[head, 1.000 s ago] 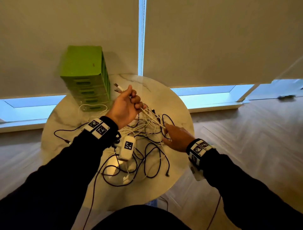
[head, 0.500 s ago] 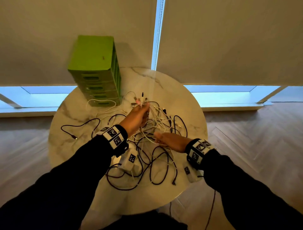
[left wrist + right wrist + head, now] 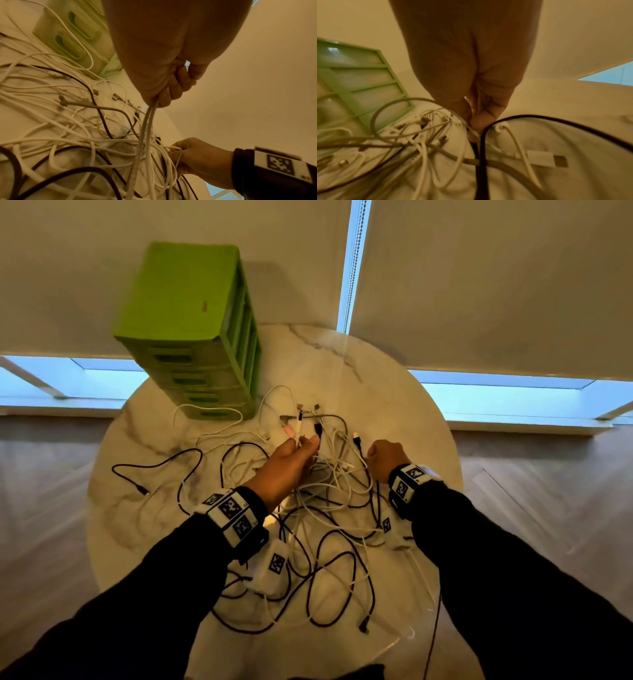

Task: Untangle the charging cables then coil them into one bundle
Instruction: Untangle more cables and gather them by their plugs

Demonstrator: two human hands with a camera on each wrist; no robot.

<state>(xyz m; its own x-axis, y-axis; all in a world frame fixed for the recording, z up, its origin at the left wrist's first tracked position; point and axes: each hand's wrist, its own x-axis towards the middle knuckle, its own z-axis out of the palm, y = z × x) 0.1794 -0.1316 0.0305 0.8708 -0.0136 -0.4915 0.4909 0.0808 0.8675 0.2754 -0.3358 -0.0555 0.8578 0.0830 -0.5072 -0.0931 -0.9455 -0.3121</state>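
Observation:
A tangle of white and black charging cables (image 3: pixel 329 508) lies spread over the round marble table (image 3: pixel 376 392). My left hand (image 3: pixel 303 445) grips a bunch of cable ends, and their plugs (image 3: pixel 301 424) stick up past my fingers. In the left wrist view, white cables (image 3: pixel 145 128) hang from that fist (image 3: pixel 164 97) into the pile. My right hand (image 3: pixel 376 453) is a fist just right of it. It pinches a black cable (image 3: pixel 482 155) and a thin white one, seen in the right wrist view (image 3: pixel 476 125). A black plug (image 3: pixel 356 436) pokes up beside it.
A green drawer unit (image 3: pixel 191 320) stands at the table's back left, with a white cable loop (image 3: pixel 205 412) at its foot. A black cable (image 3: pixel 154 470) trails to the left edge. Loops (image 3: pixel 342 594) reach the near edge. A white USB plug (image 3: pixel 546 159) lies flat near my right hand.
My left hand has come down from a raised pull and now holds the plug ends low over the pile. My right hand has moved back and closed into a fist on cables.

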